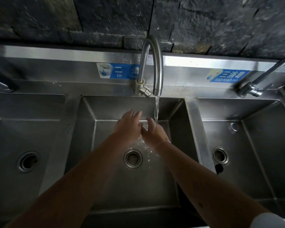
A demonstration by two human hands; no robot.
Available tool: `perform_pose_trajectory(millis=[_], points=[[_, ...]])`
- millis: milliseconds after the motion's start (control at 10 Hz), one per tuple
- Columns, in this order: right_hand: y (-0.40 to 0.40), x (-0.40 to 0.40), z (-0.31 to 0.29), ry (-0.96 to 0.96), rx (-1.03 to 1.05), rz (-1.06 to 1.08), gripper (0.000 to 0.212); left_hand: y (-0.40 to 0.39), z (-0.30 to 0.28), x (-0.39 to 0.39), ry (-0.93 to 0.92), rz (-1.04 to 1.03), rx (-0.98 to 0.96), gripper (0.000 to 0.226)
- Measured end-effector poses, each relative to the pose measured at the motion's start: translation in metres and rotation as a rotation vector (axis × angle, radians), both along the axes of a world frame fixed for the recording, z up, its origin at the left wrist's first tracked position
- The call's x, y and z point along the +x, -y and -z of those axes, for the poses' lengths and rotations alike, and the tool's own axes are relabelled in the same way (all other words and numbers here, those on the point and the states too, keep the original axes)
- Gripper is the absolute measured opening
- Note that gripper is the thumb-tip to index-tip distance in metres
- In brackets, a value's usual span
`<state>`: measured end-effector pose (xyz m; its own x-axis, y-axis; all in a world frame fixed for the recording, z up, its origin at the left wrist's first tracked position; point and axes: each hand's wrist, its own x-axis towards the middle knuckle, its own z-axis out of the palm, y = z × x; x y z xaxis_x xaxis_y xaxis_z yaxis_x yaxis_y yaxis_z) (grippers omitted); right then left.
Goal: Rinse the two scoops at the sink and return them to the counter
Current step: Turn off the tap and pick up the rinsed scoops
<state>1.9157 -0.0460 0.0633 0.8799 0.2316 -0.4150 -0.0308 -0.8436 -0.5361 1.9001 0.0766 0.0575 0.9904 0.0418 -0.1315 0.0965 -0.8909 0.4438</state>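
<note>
Two bare hands are held together over the middle basin (105, 186) of a three-basin stainless steel sink, beneath a curved brushed-steel gooseneck faucet (156, 63) from which a thin stream of water (156, 111) is running. The left hand (128, 127) is seen palm down with its fingers spread and loosely extended, its grip released and nothing held in it. The right hand (152, 132) is placed just beside it, touching it at the fingers, with the water striking near its fingertips; its grip is likewise released, with nothing grasped. Droplets are scattered over the basin floor around a round steel drain strainer (133, 158), which is set below and between the two forearms. Neither of the two scoops is visible anywhere in the view, so their position cannot be told. A second round drain (28, 161) is seen in the left basin, and a third drain (220, 155) in the right basin. Two blue-and-white labels with Chinese characters are fixed to the steel backsplash: one (118, 70) is partly hidden behind the faucet, the other (229, 75) is placed above the right basin. A second chrome faucet (260, 83) is mounted at the far right. A wall of dark, rough stone tiles (204, 22) is seen behind the sink. A white sleeve edge (270, 221) is visible on the right arm at the lower right corner.
</note>
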Motion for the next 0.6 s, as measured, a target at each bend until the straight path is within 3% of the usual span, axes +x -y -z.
perform_pose_trajectory(millis=[300, 500, 600], points=[[-0.024, 0.056, 0.003, 0.070, 0.266, 0.225, 0.037, -0.014, 0.000, 0.071, 0.114, -0.023, 0.012, 0.064], [-0.032, 0.100, -0.001, -0.005, 0.490, 0.338, 0.050, -0.029, -0.005, 0.115, 0.095, 0.042, 0.093, 0.077], [-0.041, 0.126, 0.009, 0.001, 0.388, 0.301, 0.081, -0.033, -0.003, 0.130, 0.093, 0.048, 0.140, 0.071]])
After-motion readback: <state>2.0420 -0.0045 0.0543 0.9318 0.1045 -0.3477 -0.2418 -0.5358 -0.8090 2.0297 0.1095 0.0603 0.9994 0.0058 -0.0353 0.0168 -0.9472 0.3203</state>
